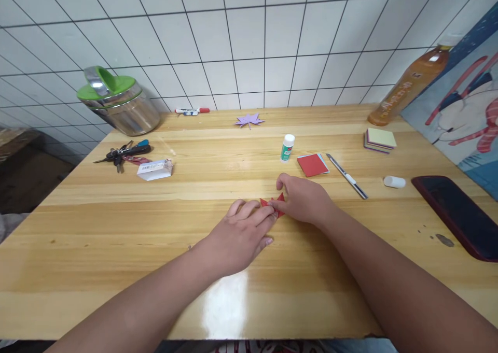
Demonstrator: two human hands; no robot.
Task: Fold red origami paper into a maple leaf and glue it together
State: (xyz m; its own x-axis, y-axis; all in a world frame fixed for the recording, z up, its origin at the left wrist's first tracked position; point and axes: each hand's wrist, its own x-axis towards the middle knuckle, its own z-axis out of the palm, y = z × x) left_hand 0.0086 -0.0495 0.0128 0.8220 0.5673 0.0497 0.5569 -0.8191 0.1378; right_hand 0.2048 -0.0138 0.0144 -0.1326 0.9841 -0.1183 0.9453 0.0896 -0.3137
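Observation:
A small folded piece of red paper lies on the wooden table, its pointed tips sticking out around my fingers. My left hand comes in from the left and holds it down with the fingertips. My right hand has its thumb pressed on the paper's right part, and its index finger is bent above. Most of the paper is hidden under the fingers. Just beyond my right hand lie square sheets of red paper with light blue beneath. A glue stick with a white cap stands close by.
Right side: a utility knife, a white cylinder, a phone, a paper stack and a drink bottle. Along the tiled wall: a purple paper leaf, markers and a metal canister. Left: keys, a small box.

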